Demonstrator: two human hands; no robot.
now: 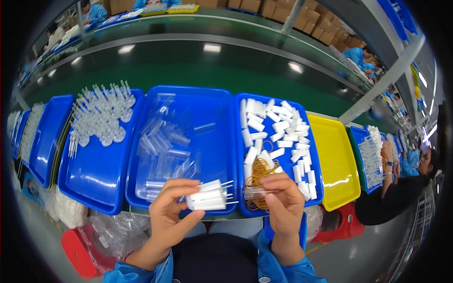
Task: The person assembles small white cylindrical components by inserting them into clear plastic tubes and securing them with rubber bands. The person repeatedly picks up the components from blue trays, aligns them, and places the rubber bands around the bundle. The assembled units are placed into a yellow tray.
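Clamped in left hand [171,213], over near-right corner of middle blue plastic tray [217,155] bearing loose clear tubes [160,141]: small stack of white rectangular blocks [208,198] with thin pale rods [231,203]. Liable to fan apart and drop should finger pressure ease; no band visible around it. Also possible: bent rods from a knock against short clear plastic tube [255,192], pinched in right hand [284,200], near but apart from stack. Fingertip hold there, seemingly light; could slip and snag among looped tan rubber bands [261,175] close by. In look, smooth, plain white, roughly aligned, rods jutting unevenly from right-hand ends. Too small to tell whether hollow. Beyond: spare white blocks [256,124] strewn through right-hand blue plastic tray [286,166], then glossy yellow plastic tray [335,162].
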